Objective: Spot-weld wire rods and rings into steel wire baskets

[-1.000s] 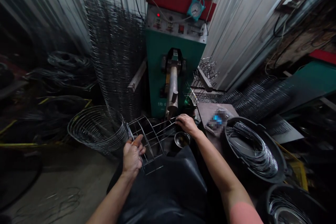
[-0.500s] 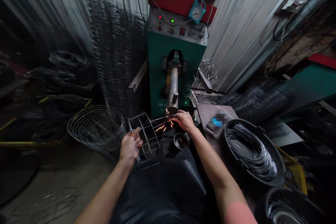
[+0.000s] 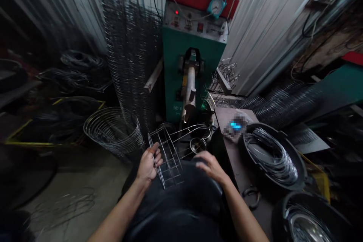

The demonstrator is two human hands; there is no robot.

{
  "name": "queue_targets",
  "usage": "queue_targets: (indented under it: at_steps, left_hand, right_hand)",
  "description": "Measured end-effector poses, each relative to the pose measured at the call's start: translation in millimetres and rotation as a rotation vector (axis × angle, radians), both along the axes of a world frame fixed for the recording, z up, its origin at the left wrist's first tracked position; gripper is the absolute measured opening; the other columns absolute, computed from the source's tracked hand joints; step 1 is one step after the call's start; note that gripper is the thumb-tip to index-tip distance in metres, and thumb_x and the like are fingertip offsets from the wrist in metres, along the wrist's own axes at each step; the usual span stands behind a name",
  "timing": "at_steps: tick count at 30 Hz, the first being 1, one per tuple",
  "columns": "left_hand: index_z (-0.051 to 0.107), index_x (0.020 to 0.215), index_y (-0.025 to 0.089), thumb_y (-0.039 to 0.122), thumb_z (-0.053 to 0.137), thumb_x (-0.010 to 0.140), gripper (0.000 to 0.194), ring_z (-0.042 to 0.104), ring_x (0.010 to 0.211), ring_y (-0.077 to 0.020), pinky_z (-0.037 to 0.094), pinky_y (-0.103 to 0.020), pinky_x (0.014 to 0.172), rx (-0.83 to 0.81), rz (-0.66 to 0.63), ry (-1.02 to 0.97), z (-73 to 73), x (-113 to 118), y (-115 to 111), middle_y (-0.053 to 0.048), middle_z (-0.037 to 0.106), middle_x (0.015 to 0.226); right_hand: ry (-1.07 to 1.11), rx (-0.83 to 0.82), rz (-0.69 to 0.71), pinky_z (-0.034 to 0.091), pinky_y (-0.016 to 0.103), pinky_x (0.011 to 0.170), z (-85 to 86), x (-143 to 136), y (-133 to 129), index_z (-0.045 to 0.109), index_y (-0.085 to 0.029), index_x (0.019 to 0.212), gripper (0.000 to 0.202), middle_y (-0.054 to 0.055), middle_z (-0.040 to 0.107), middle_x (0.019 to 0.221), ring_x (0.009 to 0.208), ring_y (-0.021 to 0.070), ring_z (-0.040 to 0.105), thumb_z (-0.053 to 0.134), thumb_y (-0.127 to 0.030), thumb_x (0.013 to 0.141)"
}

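My left hand (image 3: 149, 162) is closed around the near left side of a wire rack (image 3: 170, 147), a welded frame of thin metal rods held tilted above my lap. The rack's longer end reaches right, below the electrode arm (image 3: 189, 98) of a green spot welder (image 3: 172, 56) and apart from its tip. My right hand (image 3: 210, 167) hovers over my dark apron (image 3: 181, 204), right of the rack and just below a small metal bowl (image 3: 197, 145). Its fingers are loosely bent and apart, with nothing visible in them.
Nested wire hoops (image 3: 113, 132) stand at left, before a tall stack of wire frames (image 3: 124, 53). At right, a side table (image 3: 227, 113) adjoins a black tub (image 3: 302, 166) of wire rings; another tub (image 3: 283, 215) is nearer me. A teal clock (image 3: 217, 4) hangs on the welder.
The sparks at the electrode have stopped, and the green light is off. The rack has come down away from the electrode in my left hand. My right hand has let go and drawn back toward me.
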State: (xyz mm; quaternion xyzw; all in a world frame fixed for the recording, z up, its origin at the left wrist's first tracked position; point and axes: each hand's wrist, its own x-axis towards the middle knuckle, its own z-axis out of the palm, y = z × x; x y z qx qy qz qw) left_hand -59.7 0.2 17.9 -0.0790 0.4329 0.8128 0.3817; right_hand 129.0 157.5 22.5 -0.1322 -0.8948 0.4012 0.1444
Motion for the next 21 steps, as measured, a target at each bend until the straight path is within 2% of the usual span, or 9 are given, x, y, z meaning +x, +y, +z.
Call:
queue_targets:
  at_steps: [2, 4, 7, 9, 13, 15, 17, 18, 21]
  left_hand:
    - [0.041, 0.067, 0.017, 0.024, 0.067, 0.067, 0.028, 0.022, 0.034, -0.0003, 0.016, -0.013, 0.030, 0.018, -0.024, -0.074, 3.8, 11.4, -8.2, 0.009, 0.034, 0.053]
    - [0.042, 0.067, 0.017, 0.023, 0.064, 0.071, 0.024, 0.023, 0.033, -0.0004, 0.019, -0.013, 0.030, 0.038, -0.053, -0.139, 9.5, 18.4, -15.8, 0.009, 0.034, 0.052]
    - [0.051, 0.081, 0.014, 0.031, 0.055, 0.080, 0.018, 0.042, 0.041, -0.0052, 0.038, -0.018, 0.038, 0.082, -0.173, -0.131, 16.0, 22.1, -27.4, 0.001, 0.051, 0.062]
    - [0.053, 0.091, 0.012, 0.031, 0.051, 0.082, 0.021, 0.056, 0.055, -0.0121, 0.049, -0.026, 0.050, 0.092, -0.244, -0.068, 15.5, 22.2, -35.6, -0.006, 0.060, 0.075]
    - [0.054, 0.090, 0.012, 0.020, 0.054, 0.079, 0.013, 0.061, 0.064, -0.0151, 0.051, -0.030, 0.062, 0.016, -0.247, 0.022, 1.8, 21.8, -53.1, -0.009, 0.065, 0.081]
    - [0.054, 0.094, 0.012, 0.028, 0.056, 0.078, 0.022, 0.063, 0.068, -0.0177, 0.051, -0.033, 0.064, -0.037, -0.279, 0.069, -9.0, 21.6, -64.1, -0.010, 0.065, 0.084]
    - [0.052, 0.107, 0.014, 0.038, 0.056, 0.077, 0.038, 0.063, 0.076, -0.0209, 0.051, -0.037, 0.070, -0.132, -0.294, 0.251, -21.8, 21.2, -78.0, -0.011, 0.065, 0.089]
    - [0.050, 0.114, 0.016, 0.042, 0.056, 0.076, 0.047, 0.063, 0.082, -0.0223, 0.049, -0.040, 0.075, -0.206, -0.298, 0.429, -28.9, 21.0, -85.7, -0.011, 0.065, 0.094]
    - [0.042, 0.127, 0.020, 0.043, 0.064, 0.069, 0.066, 0.053, 0.108, -0.0269, 0.035, -0.048, 0.095, -0.395, -0.371, 1.253, -51.0, 21.9, -106.4, -0.014, 0.056, 0.118]
  right_hand:
    - [-0.101, -0.110, 0.197, 0.042, 0.031, 0.086, -3.6, 25.3, -32.2, 0.061, -0.021, 0.106, 0.037, 0.007, 0.061, 0.102, 0.097, 0.0189, 0.054, 0.057, -0.046, 0.079]
    - [-0.135, -0.206, 0.246, 0.043, 0.029, 0.084, -3.2, 37.8, -55.6, 0.060, -0.020, 0.107, 0.034, 0.006, 0.062, 0.100, 0.094, 0.0171, 0.055, 0.052, -0.044, 0.083]
    - [-0.060, -0.345, 0.137, 0.044, 0.027, 0.076, 3.7, 35.2, -67.7, 0.062, -0.018, 0.096, 0.031, 0.005, 0.062, 0.088, 0.082, 0.0144, 0.057, 0.042, -0.041, 0.089]
    - [0.007, -0.458, 0.071, 0.043, 0.028, 0.076, 10.3, 25.4, -66.2, 0.061, -0.018, 0.091, 0.029, 0.003, 0.061, 0.083, 0.079, 0.0141, 0.057, 0.045, -0.042, 0.087]
    - [-0.023, -0.849, 0.051, 0.043, 0.027, 0.068, 15.9, 2.3, -70.0, 0.055, -0.018, 0.091, 0.031, -0.001, 0.059, 0.075, 0.068, 0.0123, 0.056, 0.062, -0.044, 0.074]
    - [-0.028, -0.978, 0.014, 0.041, 0.024, 0.060, 14.6, -8.3, -77.2, 0.054, -0.017, 0.086, 0.034, -0.003, 0.056, 0.067, 0.059, 0.0100, 0.052, 0.068, -0.042, 0.068]
    - [0.040, -1.006, -0.077, 0.038, 0.021, 0.054, 15.3, -18.8, -82.9, 0.054, -0.017, 0.081, 0.031, -0.004, 0.052, 0.061, 0.054, 0.0080, 0.047, 0.068, -0.039, 0.065]
    - [0.092, -1.016, -0.137, 0.036, 0.020, 0.052, 17.6, -24.2, -84.0, 0.054, -0.016, 0.079, 0.029, -0.004, 0.051, 0.060, 0.052, 0.0072, 0.045, 0.067, -0.038, 0.066]
    - [0.213, -1.123, -0.262, 0.026, 0.017, 0.043, 34.6, -40.7, -81.8, 0.053, -0.017, 0.076, 0.025, -0.004, 0.048, 0.058, 0.048, 0.0054, 0.038, 0.066, -0.035, 0.064]
